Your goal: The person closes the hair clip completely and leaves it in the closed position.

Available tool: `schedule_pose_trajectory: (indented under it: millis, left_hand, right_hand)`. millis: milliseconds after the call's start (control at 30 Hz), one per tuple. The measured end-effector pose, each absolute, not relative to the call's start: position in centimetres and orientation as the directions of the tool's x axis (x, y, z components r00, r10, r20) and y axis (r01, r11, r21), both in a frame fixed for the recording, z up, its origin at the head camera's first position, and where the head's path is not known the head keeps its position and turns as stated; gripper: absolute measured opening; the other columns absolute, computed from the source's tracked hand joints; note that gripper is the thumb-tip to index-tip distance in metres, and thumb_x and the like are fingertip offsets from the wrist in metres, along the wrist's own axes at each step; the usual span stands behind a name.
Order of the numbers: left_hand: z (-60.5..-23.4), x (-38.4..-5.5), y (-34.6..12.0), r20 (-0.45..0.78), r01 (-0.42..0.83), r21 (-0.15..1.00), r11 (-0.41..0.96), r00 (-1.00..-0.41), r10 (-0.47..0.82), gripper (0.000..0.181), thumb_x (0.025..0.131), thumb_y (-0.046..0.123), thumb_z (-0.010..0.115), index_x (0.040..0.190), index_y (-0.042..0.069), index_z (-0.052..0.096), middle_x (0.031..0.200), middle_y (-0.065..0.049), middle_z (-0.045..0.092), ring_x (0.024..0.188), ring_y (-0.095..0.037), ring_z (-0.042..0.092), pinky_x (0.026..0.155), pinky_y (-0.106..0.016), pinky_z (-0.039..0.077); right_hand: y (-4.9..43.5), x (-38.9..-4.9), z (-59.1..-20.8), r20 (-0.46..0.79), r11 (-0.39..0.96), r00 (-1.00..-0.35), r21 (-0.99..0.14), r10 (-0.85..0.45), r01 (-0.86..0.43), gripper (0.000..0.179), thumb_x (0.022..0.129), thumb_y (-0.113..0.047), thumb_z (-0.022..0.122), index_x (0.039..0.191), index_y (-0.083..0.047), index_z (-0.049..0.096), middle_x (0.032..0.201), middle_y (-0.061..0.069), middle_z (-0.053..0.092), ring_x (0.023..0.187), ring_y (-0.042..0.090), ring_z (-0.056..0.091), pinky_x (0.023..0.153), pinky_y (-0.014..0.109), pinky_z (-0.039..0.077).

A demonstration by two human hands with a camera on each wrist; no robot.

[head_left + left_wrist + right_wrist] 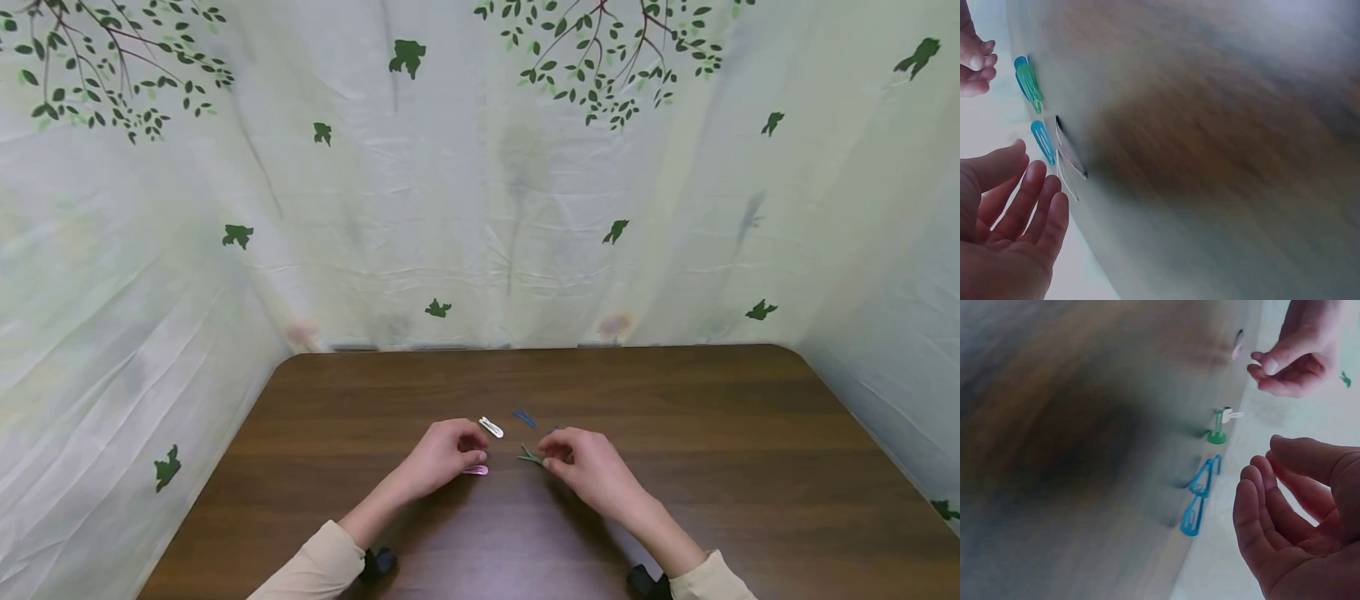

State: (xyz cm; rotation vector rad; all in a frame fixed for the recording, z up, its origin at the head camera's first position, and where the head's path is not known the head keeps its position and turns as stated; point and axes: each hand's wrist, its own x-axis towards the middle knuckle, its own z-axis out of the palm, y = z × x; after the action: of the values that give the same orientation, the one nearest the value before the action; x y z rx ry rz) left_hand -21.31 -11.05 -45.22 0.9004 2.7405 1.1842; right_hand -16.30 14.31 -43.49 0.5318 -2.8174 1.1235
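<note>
Several snap hair clips lie on the table. My left hand [448,454] hovers above the pink clip [477,470], fingers loosely bent and holding nothing; the white clip [491,427] lies just beyond its fingertips. Opposite it, my right hand [588,468] is beside the green clip [530,456], which looks splayed open. In the right wrist view, a gap shows between the right fingertips and the green clip [1217,428]. A blue clip [525,418] lies farther back, and a second blue clip [1192,516] is mostly hidden behind the right hand in the head view.
The brown wooden table [360,392] has rounded far corners. A pale curtain [525,183] printed with leaves and birds hangs along its back and sides. Dark wrist straps [378,564] sit at the cream sleeves [318,567].
</note>
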Motion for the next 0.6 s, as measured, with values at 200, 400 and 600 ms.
schedule_pose_trajectory:
  millis: [200,400,600]
  left_hand:
    - [-45.2,-21.5,-9.9,0.085,0.381,0.805,0.454,-0.832,0.548,0.012,0.083,-0.006,0.072,0.094,-0.002,0.07,0.086,-0.004,0.066,0.073,-0.014,0.065,0.063,-0.024,0.056]
    - [-45.5,-21.9,-9.3,0.091,0.449,0.746,0.492,-0.801,0.592,0.014,0.081,-0.003,0.075,0.094,0.001,0.071,0.084,-0.002,0.068,0.07,-0.011,0.062,0.062,-0.023,0.052]
    - [-45.7,-22.4,-9.0,0.059,0.411,0.78,0.472,-0.8,0.598,0.013,0.082,-0.004,0.074,0.094,0.002,0.071,0.084,-0.003,0.067,0.072,-0.014,0.063,0.058,-0.023,0.054]
  right_hand:
    - [14.7,-16.7,-44.4,0.158,0.678,-0.941,-0.658,-0.301,-0.327,0.016,0.085,-0.007,0.075,0.101,-0.011,0.073,0.085,-0.011,0.066,0.075,0.005,0.059,0.068,0.026,0.049]
    - [14.6,-17.5,-45.1,0.1,0.642,-0.93,-0.698,-0.353,-0.318,0.019,0.085,-0.005,0.074,0.104,-0.008,0.073,0.093,-0.002,0.07,0.076,0.007,0.062,0.066,0.026,0.05]
    - [14.5,-18.2,-45.4,0.087,0.641,-0.922,-0.694,-0.379,-0.329,0.019,0.084,-0.004,0.075,0.103,-0.008,0.073,0.091,-0.002,0.07,0.073,0.006,0.062,0.064,0.025,0.05]
